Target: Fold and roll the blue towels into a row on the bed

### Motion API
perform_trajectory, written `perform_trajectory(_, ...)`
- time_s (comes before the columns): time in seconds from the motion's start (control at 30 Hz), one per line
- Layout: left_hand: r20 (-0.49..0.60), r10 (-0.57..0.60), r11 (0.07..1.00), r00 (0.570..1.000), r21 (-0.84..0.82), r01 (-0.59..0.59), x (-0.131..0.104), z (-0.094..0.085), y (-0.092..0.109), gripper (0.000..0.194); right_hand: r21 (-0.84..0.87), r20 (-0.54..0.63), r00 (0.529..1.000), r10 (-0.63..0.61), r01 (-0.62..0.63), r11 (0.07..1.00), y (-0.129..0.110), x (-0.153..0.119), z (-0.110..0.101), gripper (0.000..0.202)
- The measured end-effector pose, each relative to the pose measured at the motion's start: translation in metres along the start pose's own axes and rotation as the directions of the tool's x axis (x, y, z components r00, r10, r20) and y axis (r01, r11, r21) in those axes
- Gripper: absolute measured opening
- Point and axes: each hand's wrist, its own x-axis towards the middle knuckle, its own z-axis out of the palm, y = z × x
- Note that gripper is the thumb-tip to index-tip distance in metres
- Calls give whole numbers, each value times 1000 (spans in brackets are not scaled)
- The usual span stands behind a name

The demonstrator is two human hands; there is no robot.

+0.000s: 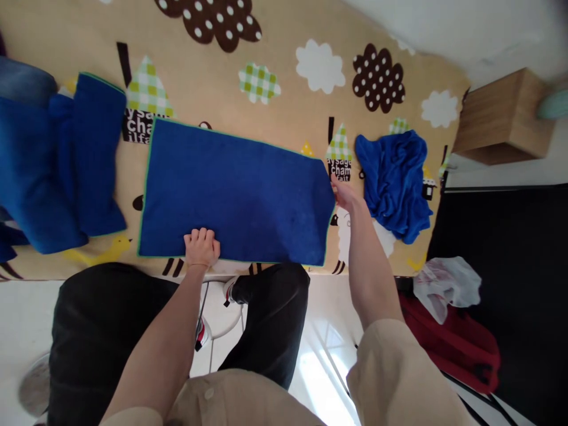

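Note:
A blue cloth with a thin green edge (235, 192) lies spread out as a long rectangle on the patterned cover. My left hand (202, 247), its fingers curled, rests on the cloth's near edge, left of the middle. At the cloth's right edge, my right hand (344, 194) has its fingers pinched on the border, which is bent there. A crumpled blue cloth (396, 183) lies to the right of my right hand. Folded blue cloths (95, 160) are piled at the far left.
The bed or table cover (288, 112) has clouds, trees and sheep printed on it. A wooden box (501, 118) stands at the right. Below it are a clear plastic bag (448, 287) and a red bag (452, 340). My legs are against the near edge.

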Motion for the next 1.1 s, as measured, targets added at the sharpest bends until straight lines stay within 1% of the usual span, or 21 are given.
perform_trajectory(0.07, -5, -1, 1000, 1000, -16, 1, 0, 1, 0, 16, 71, 82, 988, 131, -137, 988, -3, -6, 3, 36)
perform_trajectory(0.1, -5, -2, 1000, 1000, -22, 2, 0, 1, 0, 16, 116, 81, 987, 138, -147, 982, -5, -7, 4, 35)
perform_trajectory(0.13, -2, -4, 1000, 1000, -28, 4, 0, 1, 0, 16, 161, 45, 993, 108, -114, 980, -6, -7, 6, 35)
perform_trajectory(0.2, 5, -12, 999, 1000, -35, 12, -1, 1, 0, 16, 195, -112, 994, -17, 39, 980, -7, -4, 7, 37)
perform_trajectory(0.27, 11, -14, 999, 1000, -37, 14, -1, 1, 0, 16, 116, -274, 957, -98, 134, 984, -6, 1, 6, 38)
perform_trajectory(0.3, 12, -12, 999, 1000, -37, 12, -1, 1, 0, 16, 42, -348, 931, -114, 137, 990, -5, 4, 6, 38)
perform_trajectory(0.37, 10, -6, 999, 1000, -33, 6, -1, 1, -1, 17, -93, -475, 872, -119, 85, 992, -5, 4, 8, 41)
perform_trajectory(0.43, 5, -3, 1000, 1000, -31, 3, -2, 2, -1, 17, -214, -552, 817, -168, 55, 975, -6, -5, 18, 47)
perform_trajectory(0.47, 4, -1, 1000, 1000, -28, 2, -2, 2, -1, 17, -298, -545, 805, -235, 76, 952, -7, -14, 26, 50)
perform_trajectory(0.5, 6, 1, 1000, 1000, -23, 0, -2, 3, -1, 17, -403, -490, 808, -325, 121, 907, -8, -25, 36, 52)
perform_trajectory(0.53, 9, 1, 1000, 1000, -16, -1, -2, 3, -1, 18, -523, -386, 821, -422, 182, 833, -8, -38, 47, 54)
perform_trajectory(0.57, 14, 1, 1000, 1000, -9, -1, -2, 2, -1, 18, -625, -235, 837, -495, 260, 736, -8, -51, 60, 55)
perform_trajectory(0.63, 25, -7, 1000, 1000, -2, 7, -1, 2, 0, 18, -712, 69, 849, -524, 410, 570, -6, -73, 83, 58)
perform_trajectory(0.67, 32, -12, 1000, 999, -6, 12, -1, 1, 0, 18, -716, 171, 846, -506, 459, 526, -5, -79, 91, 59)
perform_trajectory(0.7, 39, -15, 1000, 999, -15, 16, -1, 1, 0, 18, -714, 223, 845, -487, 482, 509, -3, -82, 96, 60)
perform_trajectory(0.77, 52, -18, 999, 998, -32, 19, -2, 0, 0, 18, -705, 206, 862, -463, 459, 541, -1, -73, 98, 61)
perform_trajectory(0.87, 49, -16, 999, 999, -28, 17, -2, -1, 0, 16, -656, 39, 907, -419, 340, 674, -4, -41, 88, 59)
perform_trajectory(0.93, 50, -21, 1000, 999, -18, 22, -2, -2, 1, 15, -610, -59, 924, -378, 266, 746, -9, -22, 82, 58)
perform_trajectory(1.0, 71, -34, 999, 997, -19, 35, -2, -3, 2, 15, -588, -122, 917, -379, 241, 772, -14, -17, 84, 57)
perform_trajectory(1.03, 84, -41, 999, 996, -21, 43, -2, -3, 2, 15, -588, -125, 905, -407, 263, 765, -15, -19, 86, 57)
perform_trajectory(1.1, 106, -48, 998, 993, -28, 51, -2, -3, 3, 15, -592, -74, 877, -475, 345, 729, -13, -28, 90, 57)
